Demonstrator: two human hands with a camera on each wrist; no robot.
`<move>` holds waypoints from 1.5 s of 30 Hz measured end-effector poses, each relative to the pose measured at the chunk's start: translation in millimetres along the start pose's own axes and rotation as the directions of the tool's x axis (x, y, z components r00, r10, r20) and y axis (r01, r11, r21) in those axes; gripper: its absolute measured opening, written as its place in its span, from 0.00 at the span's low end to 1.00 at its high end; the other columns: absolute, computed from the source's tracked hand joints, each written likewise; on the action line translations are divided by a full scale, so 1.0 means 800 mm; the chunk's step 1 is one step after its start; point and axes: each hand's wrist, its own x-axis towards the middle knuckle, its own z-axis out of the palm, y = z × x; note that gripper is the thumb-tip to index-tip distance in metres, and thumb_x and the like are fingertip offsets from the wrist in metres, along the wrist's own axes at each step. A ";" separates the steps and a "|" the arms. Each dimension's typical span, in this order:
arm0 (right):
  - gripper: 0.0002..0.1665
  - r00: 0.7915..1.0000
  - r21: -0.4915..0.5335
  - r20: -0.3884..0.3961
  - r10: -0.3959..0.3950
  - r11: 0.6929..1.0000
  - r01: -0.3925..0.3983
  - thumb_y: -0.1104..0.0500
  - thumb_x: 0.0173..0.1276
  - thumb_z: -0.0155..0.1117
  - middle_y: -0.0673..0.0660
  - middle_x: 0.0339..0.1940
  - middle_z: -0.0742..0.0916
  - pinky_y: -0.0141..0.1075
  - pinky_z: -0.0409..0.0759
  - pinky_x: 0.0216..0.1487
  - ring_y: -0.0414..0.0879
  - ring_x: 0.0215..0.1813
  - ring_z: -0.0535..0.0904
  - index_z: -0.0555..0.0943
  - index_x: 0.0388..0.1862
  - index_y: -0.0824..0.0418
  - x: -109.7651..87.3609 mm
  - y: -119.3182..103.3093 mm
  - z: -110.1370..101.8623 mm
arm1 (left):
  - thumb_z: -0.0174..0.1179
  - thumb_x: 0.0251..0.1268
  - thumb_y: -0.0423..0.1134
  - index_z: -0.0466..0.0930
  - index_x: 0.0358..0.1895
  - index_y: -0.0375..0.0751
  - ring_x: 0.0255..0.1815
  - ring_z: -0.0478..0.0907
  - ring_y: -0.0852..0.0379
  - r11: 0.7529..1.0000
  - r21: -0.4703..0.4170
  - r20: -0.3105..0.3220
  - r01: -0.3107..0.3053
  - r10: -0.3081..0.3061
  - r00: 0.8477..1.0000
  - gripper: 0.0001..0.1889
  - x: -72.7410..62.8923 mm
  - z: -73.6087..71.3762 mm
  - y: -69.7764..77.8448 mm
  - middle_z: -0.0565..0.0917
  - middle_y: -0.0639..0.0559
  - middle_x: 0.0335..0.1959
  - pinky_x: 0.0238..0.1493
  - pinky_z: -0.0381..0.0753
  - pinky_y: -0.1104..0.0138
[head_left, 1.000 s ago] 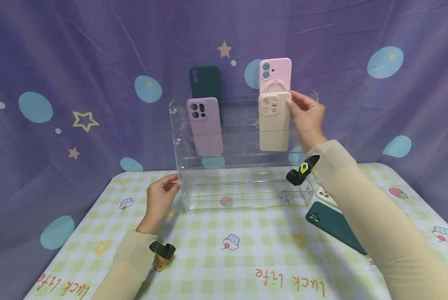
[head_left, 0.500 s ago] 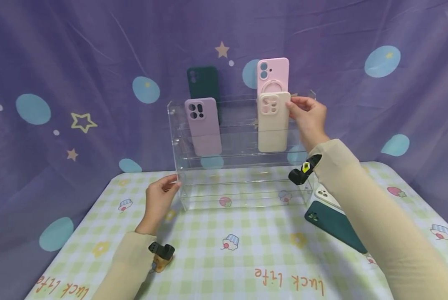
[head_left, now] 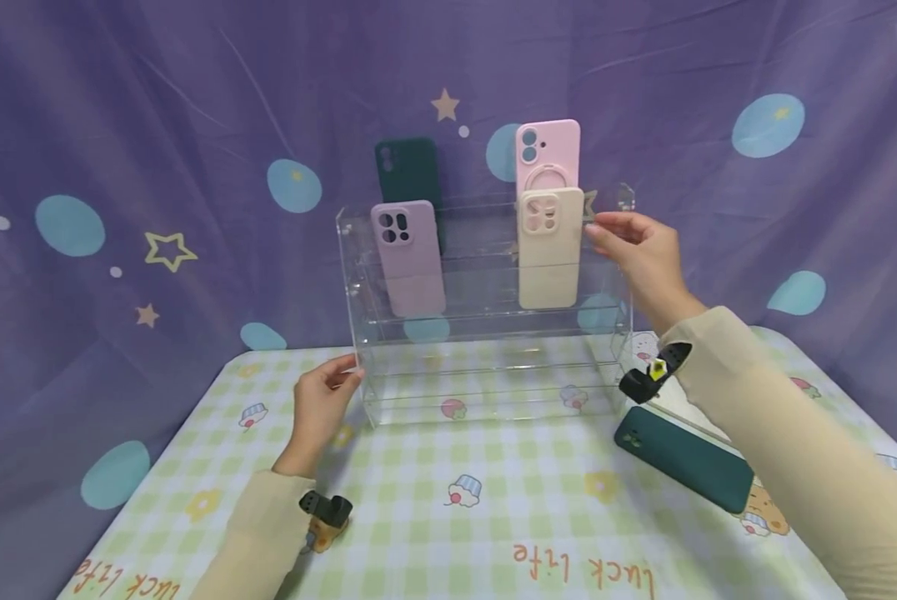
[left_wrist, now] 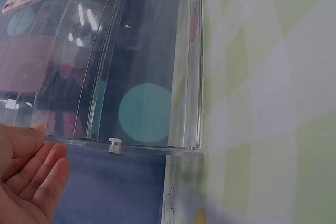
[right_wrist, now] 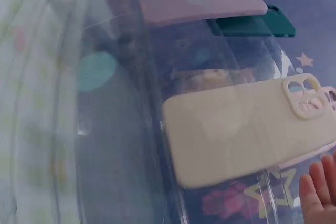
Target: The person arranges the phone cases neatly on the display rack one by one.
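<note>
A clear acrylic tiered display rack (head_left: pixel 493 354) stands on the table. My left hand (head_left: pixel 324 404) pinches its left side panel between thumb and fingers, also seen in the left wrist view, where the hand (left_wrist: pixel 31 174) is at the panel's edge. A cream phone case (head_left: pixel 550 267) leans upright on a tier at the right, overlapping a pink phone case (head_left: pixel 564 150) behind it. Just right of the cream case, my right hand (head_left: pixel 647 258) is apart from it and holds nothing. A lilac phone case (head_left: pixel 413 271) stands at the left, before a dark green phone case (head_left: pixel 409 171).
Right of the rack, another dark green phone case (head_left: pixel 684 458) lies flat on the checked tablecloth (head_left: pixel 388 525). A white phone case (head_left: pixel 689 412) lies beside it, partly under the right forearm in this view. A purple patterned curtain (head_left: pixel 193 125) hangs behind the rack.
My right hand has let go of the cream phone case and drawn away to the right and slightly down. The left hand stays at the rack's side.
</note>
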 end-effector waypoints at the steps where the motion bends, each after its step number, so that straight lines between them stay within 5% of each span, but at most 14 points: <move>1: 0.25 1.000 -0.037 0.029 -0.008 0.999 0.010 0.50 0.59 0.70 0.43 0.36 0.85 0.27 0.76 0.45 0.37 0.42 0.80 0.80 0.51 0.62 -0.006 0.001 -0.006 | 0.63 0.61 0.32 0.81 0.50 0.31 0.39 0.82 0.48 1.000 -0.005 0.000 -0.002 0.002 1.000 0.14 0.000 0.000 0.000 0.84 0.40 0.46 0.36 0.75 0.81; 6: 0.26 0.975 -0.186 0.220 -0.021 0.980 0.063 0.43 0.60 0.66 0.45 0.46 0.85 0.29 0.74 0.50 0.37 0.48 0.78 0.80 0.53 0.56 -0.040 0.016 -0.035 | 0.63 0.60 0.32 0.81 0.50 0.31 0.36 0.82 0.58 1.000 -0.018 -0.008 -0.011 0.011 1.000 0.14 -0.001 0.001 0.000 0.84 0.40 0.46 0.36 0.75 0.81; 12: 0.22 0.931 -0.227 0.366 -0.020 0.968 0.110 0.51 0.65 0.64 0.42 0.44 0.86 0.29 0.79 0.39 0.35 0.44 0.81 0.80 0.53 0.62 -0.077 0.066 -0.071 | 0.63 0.60 0.32 0.81 0.50 0.31 0.29 0.75 0.78 1.000 -0.025 -0.005 -0.001 0.001 1.000 0.15 -0.001 0.000 0.001 0.84 0.40 0.47 0.35 0.75 0.82; 19: 0.21 0.874 -0.239 0.483 0.055 0.968 0.072 0.57 0.68 0.60 0.41 0.46 0.85 0.25 0.78 0.45 0.33 0.46 0.80 0.78 0.55 0.69 -0.100 0.129 -0.109 | 0.63 0.60 0.32 0.81 0.49 0.31 0.30 0.75 0.77 1.000 -0.026 -0.007 0.011 -0.011 1.000 0.14 -0.002 0.000 0.001 0.84 0.40 0.47 0.36 0.75 0.81; 27: 0.21 0.796 -0.386 0.591 0.131 0.913 0.137 0.57 0.65 0.64 0.65 0.50 0.84 0.29 0.80 0.41 0.35 0.44 0.81 0.79 0.53 0.68 -0.109 0.169 -0.136 | 0.64 0.60 0.32 0.81 0.49 0.32 0.30 0.76 0.75 0.999 -0.031 -0.010 0.017 -0.018 1.000 0.14 -0.001 0.002 0.000 0.84 0.40 0.46 0.36 0.75 0.81; 35: 0.32 0.760 -0.448 0.640 0.116 0.860 0.246 0.51 0.59 0.69 0.63 0.57 0.80 0.47 0.75 0.55 0.59 0.57 0.75 0.75 0.59 0.65 -0.115 0.197 -0.134 | 0.64 0.59 0.32 0.81 0.49 0.31 0.35 0.81 0.59 1.000 -0.025 -0.018 0.017 -0.018 1.000 0.14 0.000 0.002 -0.001 0.84 0.39 0.45 0.38 0.76 0.79; 39: 0.36 0.759 -0.461 0.643 0.105 0.844 0.274 0.50 0.56 0.72 0.63 0.57 0.79 0.55 0.72 0.55 0.61 0.58 0.75 0.73 0.60 0.65 -0.118 0.204 -0.127 | 0.64 0.59 0.32 0.82 0.48 0.32 0.36 0.82 0.56 1.000 -0.020 -0.021 0.013 -0.014 1.000 0.14 -0.001 0.001 0.000 0.84 0.40 0.45 0.39 0.77 0.77; 45: 0.43 0.765 -0.501 0.629 0.143 0.827 0.257 0.48 0.54 0.73 0.66 0.58 0.78 0.53 0.72 0.54 0.62 0.59 0.73 0.69 0.63 0.68 -0.120 0.204 -0.122 | 0.64 0.59 0.33 0.82 0.48 0.34 0.36 0.82 0.59 1.000 -0.024 -0.021 0.017 -0.017 1.000 0.14 0.000 0.002 -0.001 0.85 0.42 0.45 0.38 0.77 0.78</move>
